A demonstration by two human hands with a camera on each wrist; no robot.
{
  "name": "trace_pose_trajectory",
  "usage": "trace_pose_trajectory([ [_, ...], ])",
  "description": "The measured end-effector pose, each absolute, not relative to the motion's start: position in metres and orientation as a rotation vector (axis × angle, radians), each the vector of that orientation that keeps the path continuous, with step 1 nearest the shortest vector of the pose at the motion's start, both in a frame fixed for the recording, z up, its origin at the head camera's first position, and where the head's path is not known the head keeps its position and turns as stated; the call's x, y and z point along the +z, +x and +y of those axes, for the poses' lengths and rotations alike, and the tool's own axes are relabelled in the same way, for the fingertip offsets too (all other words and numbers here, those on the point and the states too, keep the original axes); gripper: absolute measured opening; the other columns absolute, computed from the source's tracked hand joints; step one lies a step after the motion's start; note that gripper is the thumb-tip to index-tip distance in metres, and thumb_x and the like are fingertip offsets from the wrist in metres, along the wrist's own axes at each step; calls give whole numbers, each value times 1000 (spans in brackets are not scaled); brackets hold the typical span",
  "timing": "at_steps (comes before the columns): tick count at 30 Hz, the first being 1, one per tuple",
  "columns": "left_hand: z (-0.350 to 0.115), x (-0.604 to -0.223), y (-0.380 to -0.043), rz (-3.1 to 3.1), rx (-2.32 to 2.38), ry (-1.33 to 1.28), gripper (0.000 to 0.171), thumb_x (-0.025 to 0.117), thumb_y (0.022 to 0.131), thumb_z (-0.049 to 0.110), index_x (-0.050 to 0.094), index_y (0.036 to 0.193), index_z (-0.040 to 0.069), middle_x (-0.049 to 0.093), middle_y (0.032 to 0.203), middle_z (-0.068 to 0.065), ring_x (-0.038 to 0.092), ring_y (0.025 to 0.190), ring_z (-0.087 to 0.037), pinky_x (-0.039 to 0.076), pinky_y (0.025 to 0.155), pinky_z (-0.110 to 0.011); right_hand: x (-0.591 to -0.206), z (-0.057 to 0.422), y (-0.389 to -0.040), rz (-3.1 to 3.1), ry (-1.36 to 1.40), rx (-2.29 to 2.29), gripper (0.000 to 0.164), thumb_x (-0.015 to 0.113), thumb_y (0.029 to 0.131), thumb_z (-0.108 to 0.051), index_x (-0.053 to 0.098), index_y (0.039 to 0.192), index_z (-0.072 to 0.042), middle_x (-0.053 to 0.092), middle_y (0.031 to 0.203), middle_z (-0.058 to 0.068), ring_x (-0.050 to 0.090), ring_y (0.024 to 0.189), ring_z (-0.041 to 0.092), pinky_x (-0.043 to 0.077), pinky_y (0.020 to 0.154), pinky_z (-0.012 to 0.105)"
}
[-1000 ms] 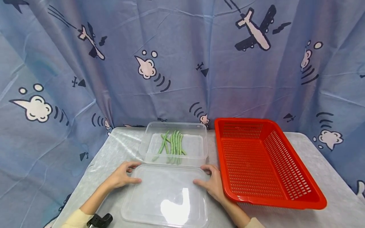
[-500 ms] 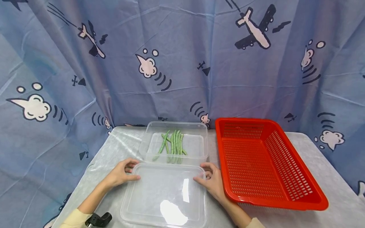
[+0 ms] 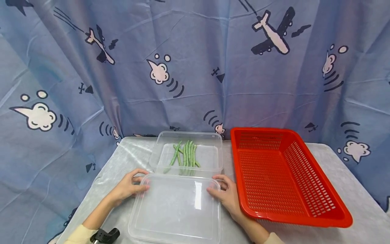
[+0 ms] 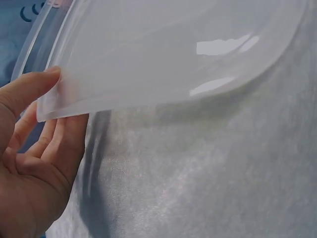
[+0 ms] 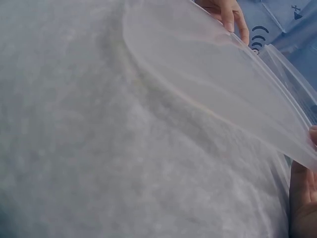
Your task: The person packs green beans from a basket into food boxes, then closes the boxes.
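A translucent plastic lid (image 3: 173, 210) is held by both hands just in front of a clear plastic box (image 3: 210, 152). My left hand (image 3: 126, 188) pinches the lid's far left corner, thumb on top and fingers beneath, as the left wrist view shows. At the far right corner, my right hand (image 3: 226, 195) grips the lid the same way; only part of that hand shows in the right wrist view. The lid's far edge is raised off the table and lies close to the box's near wall. Several green beans (image 3: 187, 154) lie inside the box.
A red perforated basket (image 3: 332, 189) stands to the right, close beside my right hand and forearm. The table has a pale grey cover (image 3: 134, 149). Behind it hangs a blue curtain (image 3: 189, 67) with printed airplanes.
The lid's far edge has tilted up slightly, and the bright reflection on it has shifted and shrunk. The left thumb has moved slightly up with the lid's corner. Box, beans and basket stay in place.
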State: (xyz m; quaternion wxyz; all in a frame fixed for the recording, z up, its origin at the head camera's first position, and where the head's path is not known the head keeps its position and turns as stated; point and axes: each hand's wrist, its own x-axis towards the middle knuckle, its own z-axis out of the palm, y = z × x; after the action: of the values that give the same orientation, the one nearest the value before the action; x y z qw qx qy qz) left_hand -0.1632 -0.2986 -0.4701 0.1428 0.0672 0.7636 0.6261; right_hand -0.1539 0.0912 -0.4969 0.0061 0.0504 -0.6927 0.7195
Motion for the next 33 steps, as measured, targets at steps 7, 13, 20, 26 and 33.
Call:
trace_pose_trajectory([
  [7, -298, -474, -164, 2078, 1935, 132, 54, 74, 93, 2, 44, 138, -3, 63, 107, -18, 70, 88, -29, 59, 71, -41, -499, 91, -155, -2103, 186, 2343, 45, 80, 82, 10, 62, 122, 4, 72, 92, 19, 68, 65, 20, 54, 57, 27],
  [13, -300, -472, -161, 2026, 1978, 134, 56, 71, 95, 1, 40, 141, -4, 61, 110, -16, 71, 88, -29, 59, 74, -42, -500, 87, -153, -2094, 188, 2376, 47, 78, 83, 9, 58, 126, 6, 70, 92, 19, 69, 67, 20, 54, 58, 27],
  [20, -306, -468, -160, 1981, 2040, 158, 54, 66, 97, -1, 36, 142, -4, 56, 117, -15, 71, 90, -33, 57, 79, -48, -495, 86, -150, -2111, 179, 2473, 52, 76, 84, 9, 56, 132, 4, 71, 97, 21, 69, 73, 19, 55, 65, 28],
  [26, -315, -462, -157, 2000, 2049, 164, 50, 65, 98, 0, 39, 140, -1, 55, 116, -15, 71, 90, -31, 58, 79, -46, -487, 79, -151, -2083, 266, 2524, 56, 74, 86, 9, 53, 137, 2, 70, 85, 19, 69, 71, 19, 56, 64, 29],
  [33, -326, -453, -152, 2037, 2045, 129, 49, 64, 99, -1, 39, 141, 1, 56, 114, -14, 72, 89, -30, 57, 81, -46, -474, 63, -152, -2005, 280, 2579, 55, 75, 85, 8, 54, 135, 3, 71, 91, 18, 70, 69, 18, 56, 62, 28],
])
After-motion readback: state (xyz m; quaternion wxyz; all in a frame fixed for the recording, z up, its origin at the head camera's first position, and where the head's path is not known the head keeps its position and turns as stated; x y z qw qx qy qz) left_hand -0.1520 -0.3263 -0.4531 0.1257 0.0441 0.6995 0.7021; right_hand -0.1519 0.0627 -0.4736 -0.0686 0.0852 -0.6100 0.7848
